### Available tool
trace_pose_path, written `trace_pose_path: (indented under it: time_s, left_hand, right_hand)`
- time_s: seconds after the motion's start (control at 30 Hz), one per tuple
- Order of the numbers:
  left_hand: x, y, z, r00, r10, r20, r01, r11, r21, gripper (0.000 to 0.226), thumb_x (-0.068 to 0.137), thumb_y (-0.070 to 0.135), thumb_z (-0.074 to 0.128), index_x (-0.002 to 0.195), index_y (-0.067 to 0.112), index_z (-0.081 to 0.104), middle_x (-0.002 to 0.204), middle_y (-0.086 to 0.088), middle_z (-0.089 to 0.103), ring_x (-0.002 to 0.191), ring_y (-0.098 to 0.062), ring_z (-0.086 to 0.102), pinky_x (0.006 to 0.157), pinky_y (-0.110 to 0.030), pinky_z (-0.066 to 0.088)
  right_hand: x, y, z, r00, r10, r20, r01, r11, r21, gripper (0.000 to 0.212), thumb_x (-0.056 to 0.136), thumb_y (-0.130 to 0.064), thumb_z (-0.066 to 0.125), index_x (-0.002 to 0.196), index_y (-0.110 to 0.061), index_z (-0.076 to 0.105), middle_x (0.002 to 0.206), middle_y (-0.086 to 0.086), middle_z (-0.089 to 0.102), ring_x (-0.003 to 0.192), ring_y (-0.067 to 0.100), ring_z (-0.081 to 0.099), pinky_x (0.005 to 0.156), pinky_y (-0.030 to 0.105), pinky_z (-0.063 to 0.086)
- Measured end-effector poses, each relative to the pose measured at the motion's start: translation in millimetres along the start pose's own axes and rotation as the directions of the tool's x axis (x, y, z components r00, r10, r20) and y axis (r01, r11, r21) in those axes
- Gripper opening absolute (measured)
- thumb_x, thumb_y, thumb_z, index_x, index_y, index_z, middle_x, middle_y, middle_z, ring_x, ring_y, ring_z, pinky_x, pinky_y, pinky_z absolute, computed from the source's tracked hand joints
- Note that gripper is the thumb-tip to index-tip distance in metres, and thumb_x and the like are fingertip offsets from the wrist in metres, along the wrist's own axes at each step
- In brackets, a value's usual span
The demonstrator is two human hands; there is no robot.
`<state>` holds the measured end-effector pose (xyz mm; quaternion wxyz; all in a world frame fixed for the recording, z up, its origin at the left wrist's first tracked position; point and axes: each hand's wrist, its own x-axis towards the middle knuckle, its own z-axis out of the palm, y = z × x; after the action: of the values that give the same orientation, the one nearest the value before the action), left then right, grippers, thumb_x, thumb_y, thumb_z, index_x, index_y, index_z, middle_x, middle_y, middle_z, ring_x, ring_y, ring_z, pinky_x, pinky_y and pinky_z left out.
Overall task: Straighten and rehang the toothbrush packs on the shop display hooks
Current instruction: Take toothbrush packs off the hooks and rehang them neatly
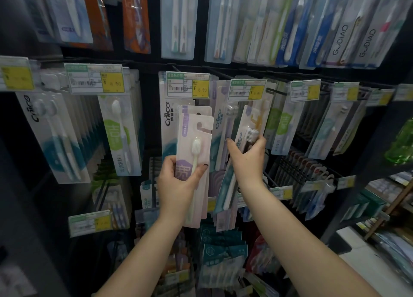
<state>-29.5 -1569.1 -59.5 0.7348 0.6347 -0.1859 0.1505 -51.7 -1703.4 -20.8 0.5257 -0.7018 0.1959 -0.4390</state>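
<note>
My left hand [178, 180] grips a small stack of pale pink toothbrush packs [194, 145], thumb across the front, held upright off the hooks in front of the middle row. The front pack shows a white brush and an open hanging slot at its top. My right hand [248, 156] grips a slim tilted pack [243, 138] with a dark-handled brush, its top leaning right toward the hook under a price tag [247, 90]. Behind both hang white Cnice packs [168, 118] on the middle hooks.
Rows of toothbrush packs hang above, left and right on black wire hooks [276, 92] with green-and-yellow price tags. Smaller packs fill the lower hooks [223, 247]. A side shelf [380, 198] with boxes and a green bottle stands at the right.
</note>
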Motion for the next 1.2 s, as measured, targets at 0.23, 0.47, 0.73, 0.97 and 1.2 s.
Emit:
trace_pose_path:
  time_s: [0.23,0.47,0.73,0.97,1.2]
  left_hand:
    - [-4,0,-6,1.000,0.004,-0.012,-0.003,1.000,0.026,0.031,0.070,0.019,0.079,0.078,0.023,0.048,0.072,0.008,0.056,0.059,0.005,0.051,0.056,-0.010,0.044]
    - [-3,1,-12,1.000,0.002,-0.021,-0.002,1.000,0.012,0.031,0.070,0.017,0.078,0.078,0.022,0.049,0.073,0.007,0.056,0.059,0.006,0.052,0.057,-0.008,0.043]
    - [-3,-2,-16,1.000,0.001,-0.030,0.000,0.999,0.037,0.032,0.069,0.020,0.079,0.077,0.022,0.048,0.072,0.006,0.057,0.059,0.003,0.051,0.057,-0.012,0.044]
    - [-1,-2,-12,1.000,0.010,-0.013,-0.009,0.999,0.033,0.031,0.069,0.019,0.079,0.077,0.021,0.049,0.071,0.007,0.056,0.059,0.003,0.051,0.056,-0.010,0.043]
    - [1,-2,-9,1.000,0.008,-0.006,-0.008,1.000,0.024,0.032,0.069,0.018,0.079,0.077,0.021,0.049,0.072,0.006,0.057,0.059,0.003,0.052,0.057,-0.010,0.044]
  right_hand:
    - [8,-7,3,1.000,0.002,0.021,-0.002,0.999,-0.035,0.074,0.077,-0.032,0.073,0.133,-0.009,0.031,0.129,0.002,0.039,0.118,0.012,0.037,0.098,0.024,0.032]
    - [13,-4,7,0.999,0.007,0.036,-0.006,0.999,-0.046,0.077,0.075,-0.028,0.076,0.134,-0.011,0.030,0.132,0.002,0.040,0.117,0.011,0.038,0.095,0.023,0.031]
    - [14,-2,15,0.998,-0.054,0.027,0.057,0.994,-0.090,0.070,0.074,-0.026,0.077,0.128,-0.010,0.036,0.116,-0.003,0.039,0.108,0.009,0.037,0.089,0.020,0.029]
    - [16,-4,15,0.994,-0.095,0.058,0.101,0.989,-0.107,0.065,0.077,-0.020,0.073,0.128,-0.009,0.034,0.116,-0.001,0.040,0.106,0.009,0.039,0.086,0.017,0.030]
    - [19,-6,17,0.990,-0.127,0.057,0.134,0.982,-0.135,0.071,0.075,-0.025,0.076,0.130,-0.011,0.033,0.127,0.001,0.041,0.112,0.010,0.039,0.091,0.019,0.030]
